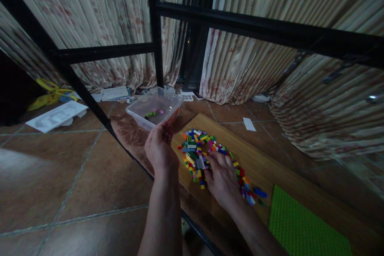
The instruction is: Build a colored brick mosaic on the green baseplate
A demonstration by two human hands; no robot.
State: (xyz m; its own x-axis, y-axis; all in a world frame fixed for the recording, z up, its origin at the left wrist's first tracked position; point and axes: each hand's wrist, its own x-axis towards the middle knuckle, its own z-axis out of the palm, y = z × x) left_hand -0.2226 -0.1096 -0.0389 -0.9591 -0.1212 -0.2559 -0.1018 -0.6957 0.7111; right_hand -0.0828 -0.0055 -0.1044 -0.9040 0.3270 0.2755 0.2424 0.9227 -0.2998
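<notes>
My left hand [162,148] is raised at the near edge of a clear plastic box [141,117]. Its fingers are curled together, and whatever they might hold is hidden. Inside the box lie a few small green, pink and dark bricks [154,113]. My right hand [222,177] reaches down into a spread of small colourful toy bricks [196,174] on a wooden board [255,160]. Its thumb and fingers are apart, with the fingertips touching the bricks beside a grey brick [200,163].
A green studded baseplate [303,224] lies on the board's near right part. A black metal frame [156,28] rises in front, with striped curtains [240,72] beyond. White foam packaging [57,116] and a yellow bag [45,98] are on the tiled floor at left.
</notes>
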